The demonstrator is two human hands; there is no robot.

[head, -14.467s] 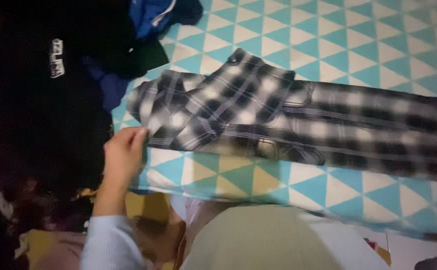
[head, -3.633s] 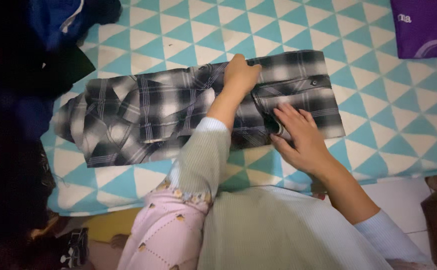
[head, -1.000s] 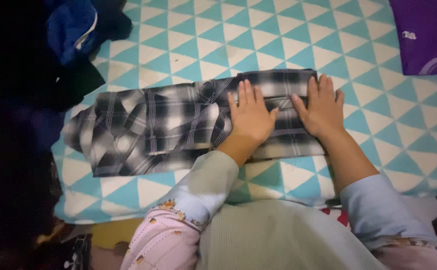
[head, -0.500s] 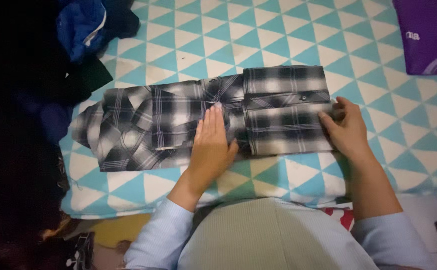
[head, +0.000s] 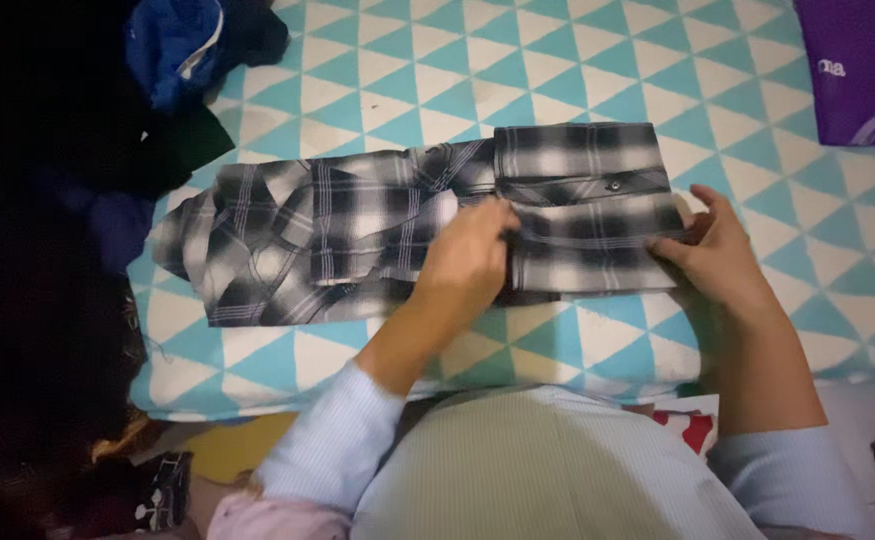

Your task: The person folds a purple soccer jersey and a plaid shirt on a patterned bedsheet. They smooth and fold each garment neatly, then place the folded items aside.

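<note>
Now: both hands on the plaid shirt

Head view: your left hand (head: 469,255) is pressing, fingers together, on the plaid shirt (head: 397,225) lying on the triangle-patterned sheet (head: 597,70); your right hand (head: 717,250) is pinching its folded right edge.

Count, head view:

- Plaid shirt (head: 377,225): 1, black and white, partly folded, lying across the bed (head: 557,60), which has a teal and white triangle cover.
- Hands on the shirt: 2. Left hand (head: 469,255) at the shirt's middle, right hand (head: 719,252) at its right end.
- Purple bag (head: 862,65): 1, up and right of the shirt.
- Blue garment (head: 172,45): 1, up and left of the shirt.
- Dark clothes (head: 47,130): a heap left of the shirt; number of pieces cannot be told.
</note>
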